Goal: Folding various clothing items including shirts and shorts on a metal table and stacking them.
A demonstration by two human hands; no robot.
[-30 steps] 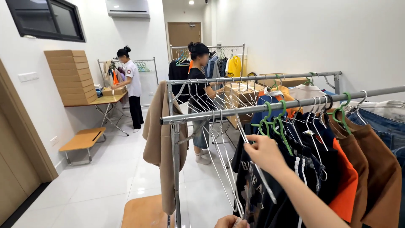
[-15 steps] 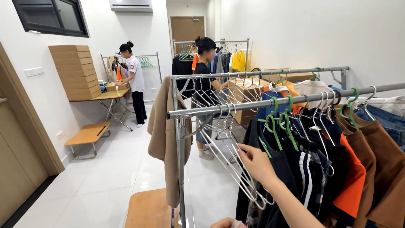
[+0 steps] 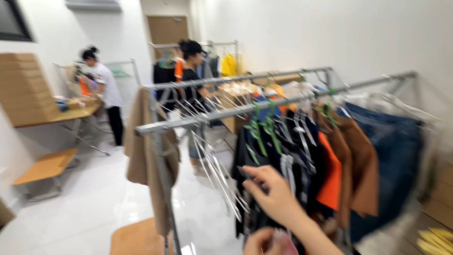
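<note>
The picture is blurred by motion. My right hand [image 3: 272, 192] reaches up from the lower right, its fingers spread against the dark clothes [image 3: 288, 156] hanging on the near metal rail [image 3: 222, 114]. Just left of its fingertips a bunch of empty white wire hangers [image 3: 217, 174] dangles. Green hangers [image 3: 262, 132] hold the dark clothes. My left hand [image 3: 258, 242] shows at the bottom edge, curled beside something pale pink [image 3: 283, 240]; its grip is hidden. Further right on the rail hang an orange top [image 3: 330, 174], brown garments [image 3: 361, 165] and denim [image 3: 396, 156].
A tan coat [image 3: 141, 146] hangs at the rack's left end, above a wooden stool [image 3: 137, 238]. A second rail [image 3: 236, 78] stands behind. One person stands by it, another at a wooden table [image 3: 71, 114] beside stacked cardboard boxes [image 3: 26, 87]. A low bench [image 3: 45, 167] stands on the white floor.
The view has swung right and down and gone blurry. My right hand has dropped from the hanger hooks at the rail down to the clothes' left edge. My left hand shows more.
</note>
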